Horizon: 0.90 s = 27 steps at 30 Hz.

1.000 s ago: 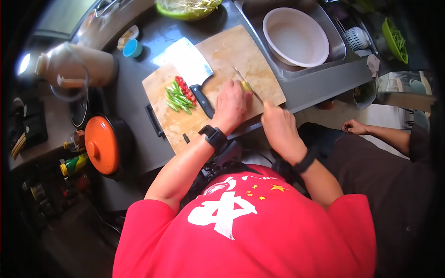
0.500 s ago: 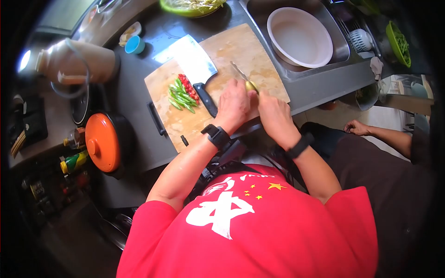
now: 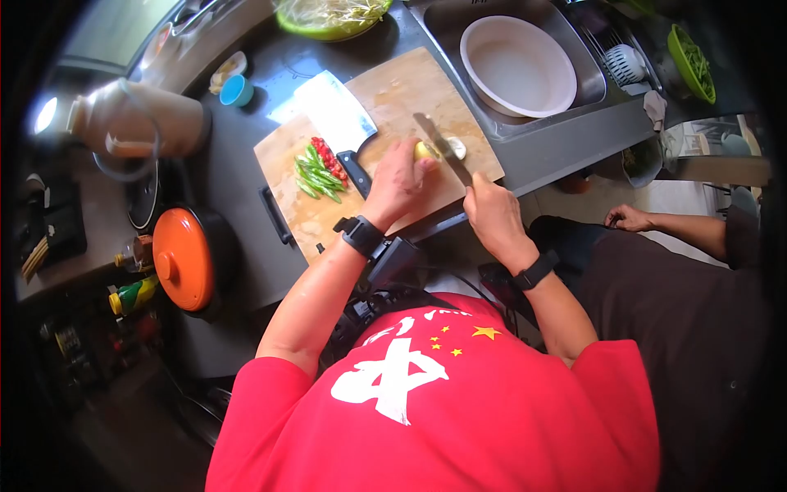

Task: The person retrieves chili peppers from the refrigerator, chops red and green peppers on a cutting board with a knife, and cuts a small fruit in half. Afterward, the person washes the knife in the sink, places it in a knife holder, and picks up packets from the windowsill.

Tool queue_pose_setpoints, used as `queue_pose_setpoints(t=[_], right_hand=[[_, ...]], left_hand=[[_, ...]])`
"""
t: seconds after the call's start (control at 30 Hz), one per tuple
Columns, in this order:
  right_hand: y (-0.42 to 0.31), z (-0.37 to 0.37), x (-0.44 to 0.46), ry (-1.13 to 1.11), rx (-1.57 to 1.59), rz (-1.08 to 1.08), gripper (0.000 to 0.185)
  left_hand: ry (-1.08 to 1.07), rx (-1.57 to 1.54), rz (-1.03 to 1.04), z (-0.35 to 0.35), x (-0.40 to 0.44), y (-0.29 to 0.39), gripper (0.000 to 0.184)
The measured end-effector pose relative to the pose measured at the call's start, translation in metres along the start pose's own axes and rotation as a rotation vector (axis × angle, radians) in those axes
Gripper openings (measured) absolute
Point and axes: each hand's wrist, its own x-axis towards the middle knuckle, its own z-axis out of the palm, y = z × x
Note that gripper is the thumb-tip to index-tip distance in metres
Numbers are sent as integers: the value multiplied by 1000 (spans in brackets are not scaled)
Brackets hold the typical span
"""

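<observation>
My left hand (image 3: 399,182) is closed round a small yellowish lump that looks like ginger (image 3: 425,151), above the wooden cutting board (image 3: 402,90). In my right hand (image 3: 493,211) is the handle of a small knife (image 3: 445,149); its blade points away from me, right beside the lump. A white piece (image 3: 457,148) shows on the board just past the blade. Left of my left hand lies a cleaver (image 3: 334,108), its black handle toward me. Sliced green peppers (image 3: 318,174) and chopped red peppers (image 3: 329,161) sit together beside the cleaver.
A white basin (image 3: 518,66) stands in the sink at the right. At the left are an orange-lidded pot (image 3: 182,258) and a small blue cup (image 3: 236,90). A green bowl of sprouts (image 3: 332,18) is at the back. Another person's hand (image 3: 630,218) rests at the right.
The knife has swung up, its blade now broadside. My right hand has shifted right and down, apart from the left. A white piece now shows beside the blade.
</observation>
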Motion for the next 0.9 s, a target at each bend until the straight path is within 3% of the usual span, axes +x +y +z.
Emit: queue_pose_setpoints(t=[0.17,0.3,0.4,0.6,0.63,0.73,0.9], right_hand=[[20,-1,-7,236,271,112,19],[31,-5,-7,231,192,157,18],[28,-8,4,339,251,97,19],[19,9,38,458,290,-56,38],[25,19,43,439,258,-96,39],[38,45,41,183,934,40,43],[39,56,40,175,753,-25,48]], left_hand=[[-165,-489,-151,-13,-5,-11,37],[-269,-957,-189,-25,-8,5,46],[-324,-1087,-125,-28,-8,21,54],[-440,-1217,-105,-31,-9,71,57],[-462,-1280,-112,-25,-9,75,57],[-474,-1341,-183,-21,-15,98,58],[-479,-1462,-243,-1,-21,120,61]])
